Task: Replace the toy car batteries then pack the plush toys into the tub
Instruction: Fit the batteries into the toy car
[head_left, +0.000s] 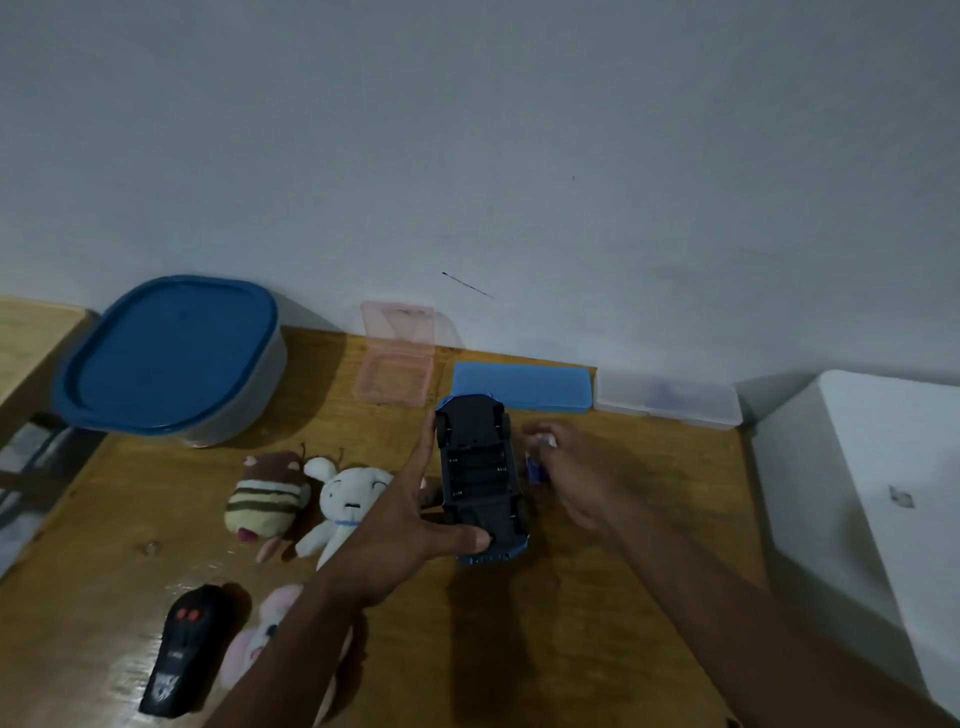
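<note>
left hand (410, 519) gripping upturned toy car (480, 478) — right hand (576, 478) beside

Left hand (410, 525) spread, thumb and fingers clamped; right hand (571, 478) curled, blurred.

left hand (410, 525) gripping upturned toy car (480, 480), right hand (576, 478) beside it

A wooden table (597, 597) carries a lidded tub (171, 358), plush toys (311, 499), boxes (519, 387) and a remote (179, 649).
</note>
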